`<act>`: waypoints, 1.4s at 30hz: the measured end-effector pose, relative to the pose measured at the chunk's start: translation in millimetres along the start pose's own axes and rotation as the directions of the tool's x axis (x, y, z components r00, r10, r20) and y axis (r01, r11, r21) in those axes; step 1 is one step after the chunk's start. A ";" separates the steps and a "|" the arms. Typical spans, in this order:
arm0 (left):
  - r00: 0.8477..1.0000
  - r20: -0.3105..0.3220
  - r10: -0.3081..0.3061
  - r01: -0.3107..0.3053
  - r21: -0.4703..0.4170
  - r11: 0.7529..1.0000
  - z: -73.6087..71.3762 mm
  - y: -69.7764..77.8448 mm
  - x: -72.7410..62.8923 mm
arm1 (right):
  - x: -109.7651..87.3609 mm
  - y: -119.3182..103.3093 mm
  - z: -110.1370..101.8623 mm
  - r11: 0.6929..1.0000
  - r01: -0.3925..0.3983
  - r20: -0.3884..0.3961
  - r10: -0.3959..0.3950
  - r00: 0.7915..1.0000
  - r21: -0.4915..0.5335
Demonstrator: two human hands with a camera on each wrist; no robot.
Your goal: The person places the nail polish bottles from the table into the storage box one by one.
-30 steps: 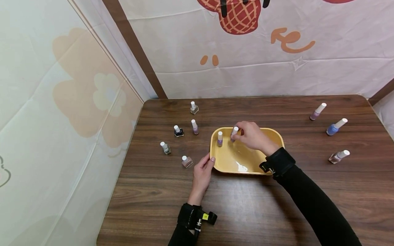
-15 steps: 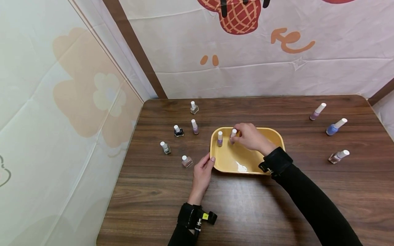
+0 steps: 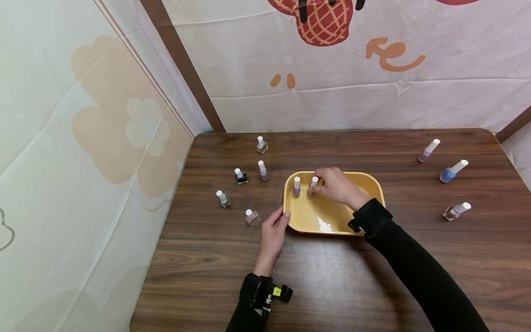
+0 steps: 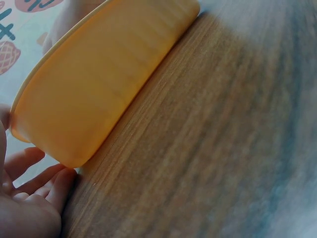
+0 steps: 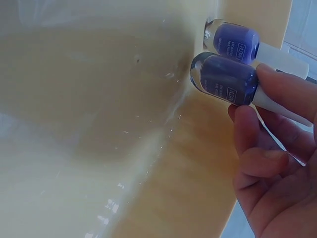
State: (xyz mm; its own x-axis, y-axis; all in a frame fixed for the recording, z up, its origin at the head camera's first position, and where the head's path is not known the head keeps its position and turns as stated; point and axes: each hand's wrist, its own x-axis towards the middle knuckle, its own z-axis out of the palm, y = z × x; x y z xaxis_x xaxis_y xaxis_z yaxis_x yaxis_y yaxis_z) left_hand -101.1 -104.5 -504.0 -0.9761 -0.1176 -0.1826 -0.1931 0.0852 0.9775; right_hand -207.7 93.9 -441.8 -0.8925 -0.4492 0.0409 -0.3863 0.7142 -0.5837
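Note:
A yellow tray (image 3: 304, 216) lies on the table. My left hand (image 3: 271, 235) grips its left edge, thumb over the rim; in the left wrist view several fingers rest against the outer corner of the tray wall (image 4: 94, 84). Inside the tray, my right hand (image 3: 340, 188) pinches a purple nail polish bottle (image 5: 225, 79) near its white cap, thumb on one side and fingers on the other. Another purple nail polish bottle (image 3: 296, 189) stands to its left near the tray's back wall. In the right wrist view this second bottle (image 5: 237, 42) appears close beside the held one.
Left of the tray stand several more polish bottles, among them a black one (image 3: 241, 177), a light purple one (image 3: 263, 171) and a pinkish one (image 3: 251, 218). On the right are a blue bottle (image 3: 452, 172), a purple one (image 3: 427, 151) and a brownish one (image 3: 455, 211).
My right hand has lowered the purple nail polish bottle slightly and brought it a little left, toward the other bottle in the tray. The left hand stays at the tray's edge.

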 end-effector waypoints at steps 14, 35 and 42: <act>1.000 0.016 0.027 -0.027 -0.014 1.000 -2.4 19.6 -10.9 | 1.4 1.8 6.7 0.999 -0.002 -0.011 0.002 1.000 -0.049; 0.999 0.019 0.025 -0.025 -0.008 1.000 -1.5 19.5 -11.4 | 0.2 1.3 7.1 0.999 -0.002 -0.016 0.001 1.000 -0.046; 0.999 0.023 0.027 -0.026 -0.020 0.999 -1.6 18.7 -11.6 | 0.4 1.4 7.5 0.998 -0.013 -0.015 0.013 1.000 -0.054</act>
State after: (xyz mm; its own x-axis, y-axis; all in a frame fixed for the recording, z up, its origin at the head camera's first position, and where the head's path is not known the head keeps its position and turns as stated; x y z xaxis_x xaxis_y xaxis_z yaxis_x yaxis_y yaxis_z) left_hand -93.2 -103.1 -483.4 -0.9830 -0.0924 -0.1587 -0.1652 0.0684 0.9839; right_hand -206.9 90.6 -448.7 -0.9007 -0.4321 0.0456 -0.3863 0.7482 -0.5394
